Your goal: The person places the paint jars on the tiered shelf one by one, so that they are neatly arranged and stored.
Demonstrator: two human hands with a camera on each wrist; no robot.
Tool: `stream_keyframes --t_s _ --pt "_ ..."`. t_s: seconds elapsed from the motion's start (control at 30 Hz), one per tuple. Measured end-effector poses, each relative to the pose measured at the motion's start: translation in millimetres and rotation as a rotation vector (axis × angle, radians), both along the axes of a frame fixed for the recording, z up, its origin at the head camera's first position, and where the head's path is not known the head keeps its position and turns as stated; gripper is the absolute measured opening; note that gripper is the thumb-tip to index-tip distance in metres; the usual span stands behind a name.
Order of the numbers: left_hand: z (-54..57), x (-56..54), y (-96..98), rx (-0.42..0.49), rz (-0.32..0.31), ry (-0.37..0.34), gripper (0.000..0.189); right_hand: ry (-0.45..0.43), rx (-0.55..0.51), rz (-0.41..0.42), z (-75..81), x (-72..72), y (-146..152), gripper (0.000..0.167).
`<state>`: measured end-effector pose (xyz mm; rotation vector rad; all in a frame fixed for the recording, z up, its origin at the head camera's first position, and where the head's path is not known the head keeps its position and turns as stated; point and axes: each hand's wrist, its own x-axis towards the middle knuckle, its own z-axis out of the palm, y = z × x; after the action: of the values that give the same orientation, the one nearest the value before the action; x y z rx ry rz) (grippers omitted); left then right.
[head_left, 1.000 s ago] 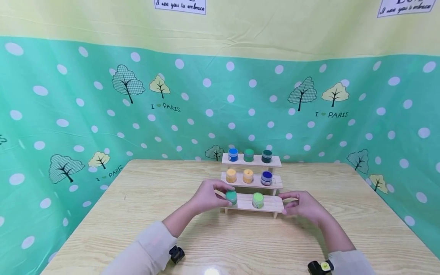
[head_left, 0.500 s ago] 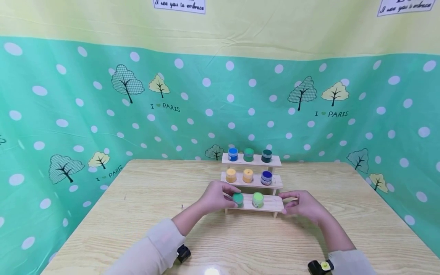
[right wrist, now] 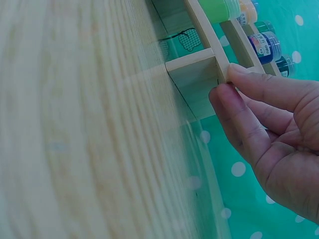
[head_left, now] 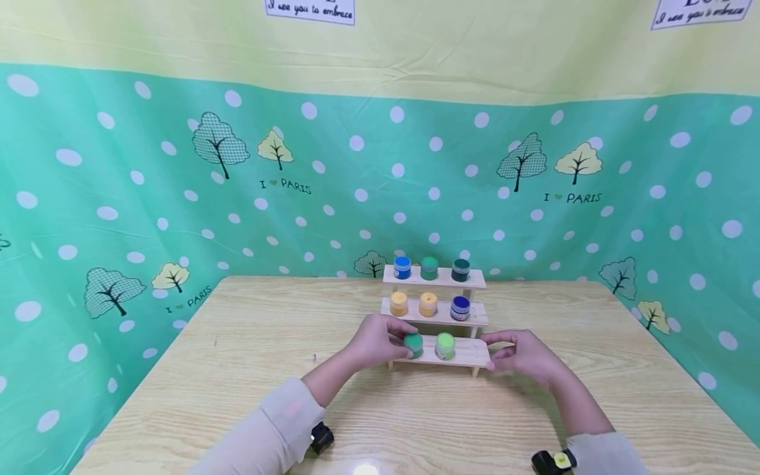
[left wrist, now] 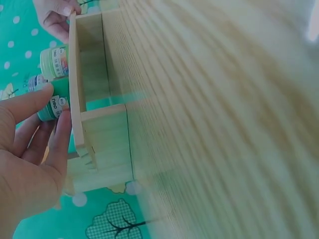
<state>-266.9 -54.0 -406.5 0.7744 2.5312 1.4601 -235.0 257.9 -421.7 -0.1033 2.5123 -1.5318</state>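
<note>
My left hand grips a green paint jar on the lowest step of a three-step wooden display rack. In the left wrist view, thumb and fingers lie on either side of this labelled jar, which stands upright close to the step's front edge. Right beside it is a light green paint jar. My right hand pinches the right end of that same step; in the right wrist view, thumb and fingertips meet at the corner of the board.
On the middle step stand two orange-yellow jars and a dark blue jar. The top step carries a blue jar, a green jar and a dark green jar. The wooden table ends at a dotted curtain.
My left hand has moved right along the lowest step with the green paint jar, closer to the light green one. The right hand has stayed at the rack's end.
</note>
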Motion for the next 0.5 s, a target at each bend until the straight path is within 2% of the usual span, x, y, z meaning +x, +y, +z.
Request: stream_keyframes --t_s 0.3,0.5 --pt "-2.8 -0.9 -2.6 -0.013 0.031 0.017 0.035 0.008 0.014 -0.007 0.4 0.5 1 0.057" --pt "-5.1 -1.1 -16.1 0.051 0.012 -0.047 0.035 0.007 0.016 0.000 1.4 1.4 0 0.057"
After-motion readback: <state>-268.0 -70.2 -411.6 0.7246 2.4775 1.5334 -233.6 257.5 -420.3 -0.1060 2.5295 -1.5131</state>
